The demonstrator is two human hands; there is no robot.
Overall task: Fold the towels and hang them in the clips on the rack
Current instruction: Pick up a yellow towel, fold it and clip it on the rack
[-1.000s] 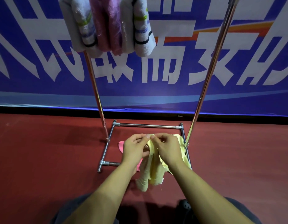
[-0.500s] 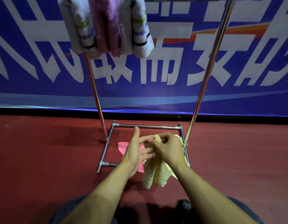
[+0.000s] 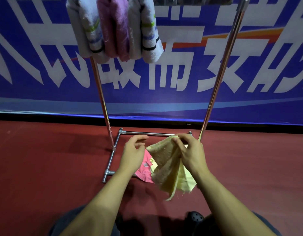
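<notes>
My right hand [image 3: 189, 151] pinches the yellow towel [image 3: 166, 167] above the red floor [image 3: 45, 167]; my left hand [image 3: 132, 150] hangs loosely curled, holding nothing, the blue banner [image 3: 181, 92] far behind.

Dim, even light; wide-angle edge bending

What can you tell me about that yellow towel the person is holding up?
The yellow towel is a pale, nubbly terry cloth, partly folded into loose layers that fan out downward, with a few frayed threads at the bottom edge. The right hand pinches its top corner and holds it in the air above the red floor. The left hand hovers beside it with loosely curled fingers, not touching. Behind it, a pink towel lies inside the rack's base frame.
</notes>
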